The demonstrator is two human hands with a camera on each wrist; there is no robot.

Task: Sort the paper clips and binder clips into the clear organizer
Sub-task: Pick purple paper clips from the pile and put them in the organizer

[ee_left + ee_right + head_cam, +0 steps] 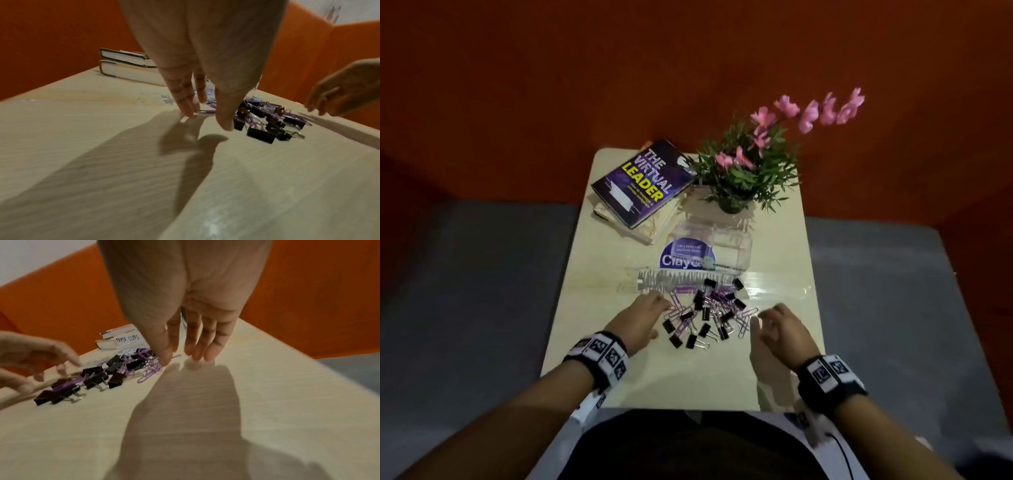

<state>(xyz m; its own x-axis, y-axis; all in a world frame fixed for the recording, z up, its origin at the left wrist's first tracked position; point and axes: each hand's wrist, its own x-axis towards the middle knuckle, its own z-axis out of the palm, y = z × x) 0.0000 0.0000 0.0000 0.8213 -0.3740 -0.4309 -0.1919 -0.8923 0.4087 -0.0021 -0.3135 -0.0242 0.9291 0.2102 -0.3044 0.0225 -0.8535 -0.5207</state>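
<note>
A heap of black binder clips (pixel 703 325) and purple paper clips (pixel 744 317) lies mid-table, in front of the clear organizer (pixel 726 245) with a blue sticker. My left hand (pixel 645 315) sits at the heap's left edge, fingers straight and pointing down at the tabletop by a purple paper clip (pixel 206 111). My right hand (pixel 774 322) hovers at the heap's right edge, fingers loosely extended, tips near a paper clip (pixel 150 374). Neither hand holds anything. In the wrist views the binder clips (pixel 261 134) (pixel 96 379) lie between the hands.
Two stacked books (pixel 643 185) lie at the back left of the pale table (pixel 688 377). A potted plant with pink flowers (pixel 753 164) stands at the back right. A clear plastic sheet (pixel 774 287) lies behind the heap. An orange wall rises beyond.
</note>
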